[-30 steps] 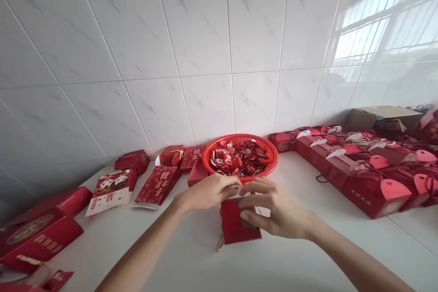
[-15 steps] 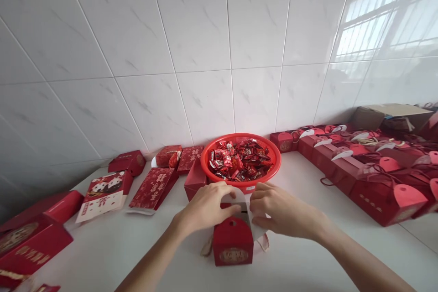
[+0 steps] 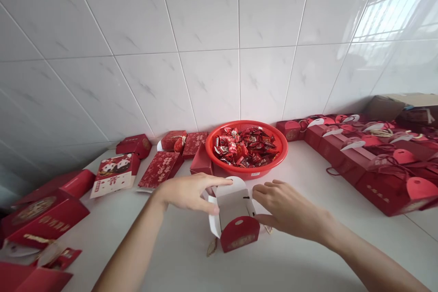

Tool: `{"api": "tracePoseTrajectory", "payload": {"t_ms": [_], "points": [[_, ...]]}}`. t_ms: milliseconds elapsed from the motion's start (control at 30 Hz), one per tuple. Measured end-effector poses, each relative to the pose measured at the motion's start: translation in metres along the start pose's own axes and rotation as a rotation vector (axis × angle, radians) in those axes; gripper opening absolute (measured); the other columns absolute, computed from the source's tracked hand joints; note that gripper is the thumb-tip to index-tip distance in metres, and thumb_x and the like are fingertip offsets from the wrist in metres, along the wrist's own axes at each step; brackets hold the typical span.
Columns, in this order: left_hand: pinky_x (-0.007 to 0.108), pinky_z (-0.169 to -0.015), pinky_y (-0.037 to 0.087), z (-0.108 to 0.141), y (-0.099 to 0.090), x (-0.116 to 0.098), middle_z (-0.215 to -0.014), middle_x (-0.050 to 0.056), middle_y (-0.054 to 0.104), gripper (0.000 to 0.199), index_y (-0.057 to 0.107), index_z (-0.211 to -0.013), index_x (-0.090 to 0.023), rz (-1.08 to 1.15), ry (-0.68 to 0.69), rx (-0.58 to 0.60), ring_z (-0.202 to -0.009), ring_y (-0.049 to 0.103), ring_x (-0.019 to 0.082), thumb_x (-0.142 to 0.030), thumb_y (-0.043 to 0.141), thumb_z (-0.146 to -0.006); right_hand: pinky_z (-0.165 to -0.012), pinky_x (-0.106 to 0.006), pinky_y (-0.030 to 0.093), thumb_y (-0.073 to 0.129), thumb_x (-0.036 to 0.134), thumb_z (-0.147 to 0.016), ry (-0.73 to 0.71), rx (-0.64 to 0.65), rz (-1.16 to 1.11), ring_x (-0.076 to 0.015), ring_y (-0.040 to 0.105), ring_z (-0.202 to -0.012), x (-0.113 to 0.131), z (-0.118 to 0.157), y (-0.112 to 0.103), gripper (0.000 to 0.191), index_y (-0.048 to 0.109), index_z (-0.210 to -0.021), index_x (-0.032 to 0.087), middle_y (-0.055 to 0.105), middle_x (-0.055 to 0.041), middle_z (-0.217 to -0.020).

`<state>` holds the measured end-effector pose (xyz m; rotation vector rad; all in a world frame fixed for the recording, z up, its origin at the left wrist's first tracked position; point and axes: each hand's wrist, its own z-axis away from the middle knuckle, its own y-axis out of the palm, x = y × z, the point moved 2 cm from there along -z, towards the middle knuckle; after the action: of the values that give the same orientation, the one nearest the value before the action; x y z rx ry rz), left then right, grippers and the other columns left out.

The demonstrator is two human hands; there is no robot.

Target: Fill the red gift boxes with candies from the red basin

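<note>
A small red gift box [image 3: 240, 237] stands in front of me with its top open, showing a white, bare-looking inside. My left hand [image 3: 191, 194] is at its left rear, fingers spread, the index reaching towards the rear rounded flap [image 3: 233, 185]. The white left side flap [image 3: 214, 220] leans outward near the thumb. On the box's right side, my right hand [image 3: 290, 210] has its fingers curled at the right edge; they hide most of that flap. A pale tassel [image 3: 212, 247] pokes out beside the box. Just behind sits a red plastic basket [image 3: 282, 157] of wrapped candies [image 3: 246, 148].
Rows of closed red gift boxes [image 3: 376, 191] with ribbons fill the right side, before a cardboard carton [image 3: 386, 112]. At left lie larger red boxes [image 3: 51, 219], a panda-print packet [image 3: 114, 173] and patterned red packets [image 3: 160, 169]. A tiled wall [image 3: 212, 82] rises behind.
The box's top has opened wider, its left flap now folded outward. My left hand has moved left and spread its fingers. The view has tilted down, shifting everything upward.
</note>
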<state>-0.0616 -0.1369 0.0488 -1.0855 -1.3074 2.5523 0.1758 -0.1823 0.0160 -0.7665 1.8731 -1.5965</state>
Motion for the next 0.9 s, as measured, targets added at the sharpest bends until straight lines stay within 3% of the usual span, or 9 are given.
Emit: {"api": "tracePoseTrajectory", "payload": {"t_ms": [133, 267, 400, 500, 567, 667, 900], "points": [[0.026, -0.083, 0.051, -0.003, -0.001, 0.016, -0.142, 0.003, 0.061, 0.11, 0.027, -0.159, -0.034, 0.016, -0.016, 0.138, -0.109, 0.064, 0.025, -0.045, 0.081, -0.064, -0.063, -0.033, 0.043, 0.069, 0.032, -0.091, 0.009, 0.036, -0.048, -0.0211, 0.065, -0.068, 0.0, 0.001, 0.001, 0.016, 0.064, -0.089, 0.018, 0.07, -0.0044, -0.086], [0.027, -0.083, 0.05, -0.014, 0.008, 0.016, -0.133, 0.0, 0.067, 0.11, 0.024, -0.159, -0.038, 0.007, 0.0, 0.137, -0.106, 0.065, 0.026, -0.044, 0.08, -0.065, -0.068, -0.032, 0.045, 0.057, 0.032, -0.099, 0.042, 0.05, -0.129, -0.0225, 0.069, -0.075, -0.007, 0.002, 0.002, 0.016, 0.065, -0.101, 0.017, 0.071, -0.0077, -0.094], [0.026, -0.075, 0.049, -0.017, 0.013, 0.013, -0.109, 0.0, 0.074, 0.107, 0.016, -0.161, -0.037, -0.021, -0.05, 0.065, -0.096, 0.068, 0.025, -0.043, 0.075, -0.071, -0.08, -0.036, 0.049, 0.039, 0.046, -0.105, 0.11, 0.11, -0.221, -0.0271, 0.069, -0.096, -0.02, 0.001, -0.002, 0.044, 0.057, -0.135, 0.019, 0.07, -0.0134, -0.119], [0.026, -0.071, 0.047, -0.017, 0.014, 0.012, -0.104, 0.0, 0.073, 0.104, 0.015, -0.161, -0.037, -0.037, -0.101, 0.013, -0.092, 0.067, 0.025, -0.043, 0.072, -0.074, -0.084, -0.04, 0.049, 0.04, 0.063, -0.099, 0.149, 0.203, -0.281, -0.031, 0.067, -0.107, -0.026, 0.001, -0.006, 0.067, 0.042, -0.151, 0.021, 0.063, -0.0153, -0.135], [0.025, -0.071, 0.046, -0.016, 0.014, 0.011, -0.105, 0.002, 0.071, 0.103, 0.016, -0.161, -0.036, -0.057, -0.123, -0.004, -0.093, 0.067, 0.026, -0.046, 0.072, -0.074, -0.082, -0.04, 0.049, 0.047, 0.07, -0.093, 0.182, 0.235, -0.304, -0.0318, 0.068, -0.102, -0.026, 0.002, -0.009, 0.075, 0.042, -0.151, 0.022, 0.064, -0.0147, -0.133], [0.026, -0.072, 0.045, -0.013, 0.013, 0.009, -0.106, 0.006, 0.069, 0.105, 0.018, -0.161, -0.032, -0.113, -0.161, -0.041, -0.097, 0.064, 0.029, -0.054, 0.072, -0.074, -0.078, -0.04, 0.049, 0.053, 0.072, -0.088, 0.218, 0.224, -0.294, -0.0314, 0.067, -0.094, -0.021, 0.005, -0.014, 0.068, 0.057, -0.137, 0.025, 0.067, -0.0121, -0.121], [0.028, -0.084, 0.047, -0.003, 0.009, 0.005, -0.118, 0.005, 0.065, 0.098, 0.025, -0.159, -0.038, -0.034, -0.106, -0.102, -0.108, 0.061, 0.027, -0.057, 0.073, -0.076, -0.08, -0.039, 0.051, 0.053, 0.053, -0.098, 0.186, 0.011, -0.214, -0.0302, 0.069, -0.099, -0.029, 0.013, -0.027, 0.048, 0.058, -0.137, 0.026, 0.069, -0.0116, -0.125]]}}
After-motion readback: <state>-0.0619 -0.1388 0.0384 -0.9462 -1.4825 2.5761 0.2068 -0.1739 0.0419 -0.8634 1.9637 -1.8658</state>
